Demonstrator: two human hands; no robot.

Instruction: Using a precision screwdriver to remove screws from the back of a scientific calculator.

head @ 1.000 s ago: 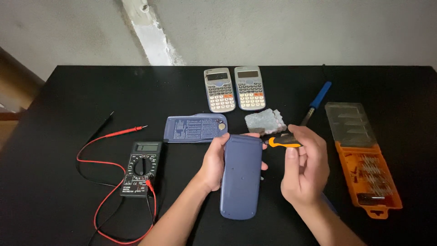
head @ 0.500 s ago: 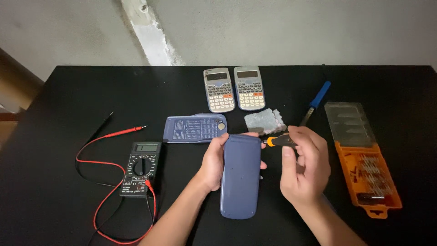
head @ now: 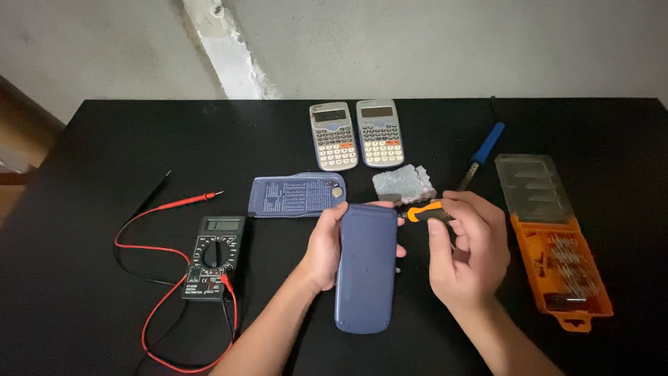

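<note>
My left hand (head: 325, 245) grips the left edge of a blue calculator (head: 366, 268) that lies face down on the black table (head: 104, 139). My right hand (head: 467, 252) holds a small orange-and-black screwdriver (head: 424, 213), its tip pointing left at the calculator's top right corner. A blue slide cover (head: 296, 196) lies just above my left hand.
Two grey calculators (head: 356, 134) lie side by side at the back. A grey foam block (head: 404, 184) and a blue-handled tool (head: 481, 154) sit near my right hand. An open orange screwdriver-bit case (head: 557, 251) lies right. A black multimeter (head: 215, 257) with red and black leads lies left.
The screwdriver has shifted slightly in my right hand's fingers near the calculator's top corner. My left hand and the calculator have stayed put.
</note>
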